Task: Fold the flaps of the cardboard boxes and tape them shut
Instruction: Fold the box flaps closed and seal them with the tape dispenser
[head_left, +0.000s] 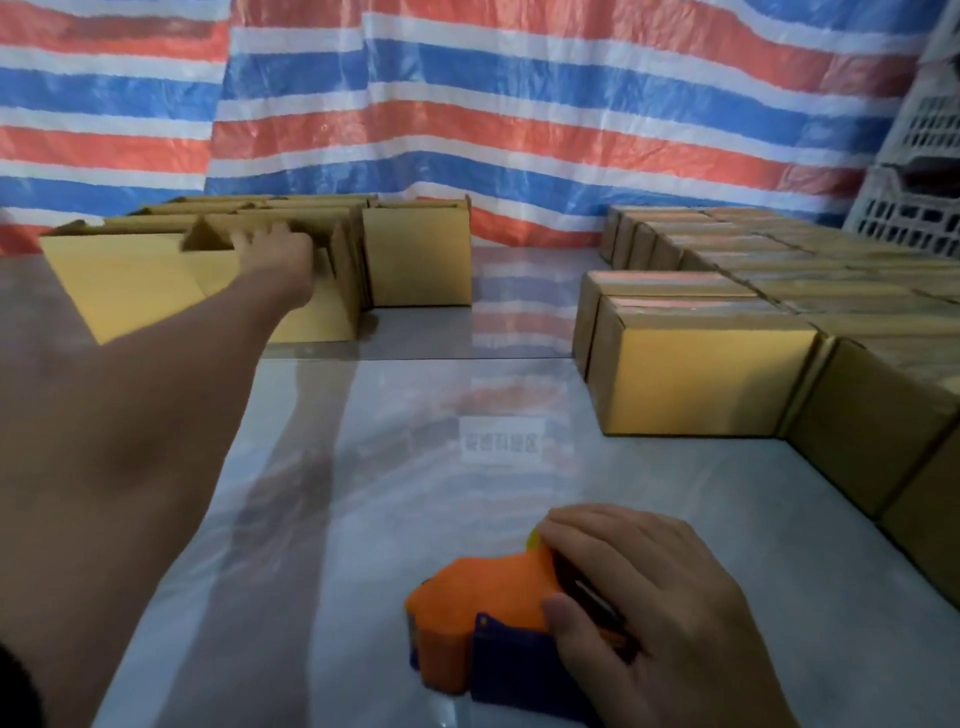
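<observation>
Reach across table (415, 405): your L hand (275, 249) meets an open box (130, 280) far left, blurred, can't tell if it grips; R hand (639, 597) curls round tape dispenser (483, 608), near. Shut boxes (696, 379) at right.

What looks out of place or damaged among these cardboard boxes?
Nothing stands out. The open boxes at far left look undamaged, the closed boxes at right sit in tidy rows, and the right hand holds the tape dispenser.
</observation>
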